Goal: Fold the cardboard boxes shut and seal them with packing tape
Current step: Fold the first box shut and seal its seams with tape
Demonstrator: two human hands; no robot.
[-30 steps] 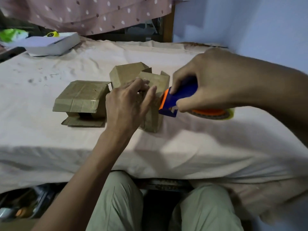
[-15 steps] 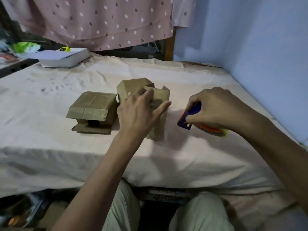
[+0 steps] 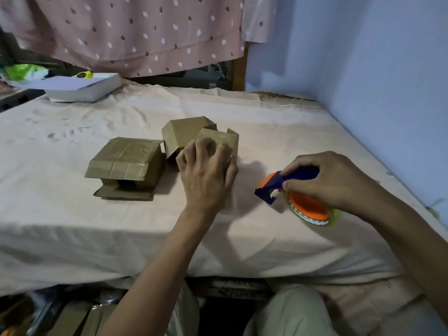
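A small brown cardboard box (image 3: 224, 138) stands in the middle of the cloth-covered table, its top flaps up. My left hand (image 3: 206, 170) grips its near side with curled fingers. Behind it a second box (image 3: 180, 134) tilts with an open flap. To the left lies a third, flatter box (image 3: 126, 161), its top folded down and a front flap lying open on the cloth. My right hand (image 3: 332, 180) grips the blue handle of an orange tape dispenser (image 3: 298, 197), which rests on the table right of the boxes, clear of them.
A white flat box (image 3: 84, 89) with a yellow-green object on it sits at the far left corner. A dotted pink curtain hangs behind the table and a blue wall runs along the right. The table's front edge (image 3: 145, 267) is above my knees.
My right hand has carried the tape dispenser away from the box, down and to the right onto the table. My left hand's fingers have curled tighter on the box.
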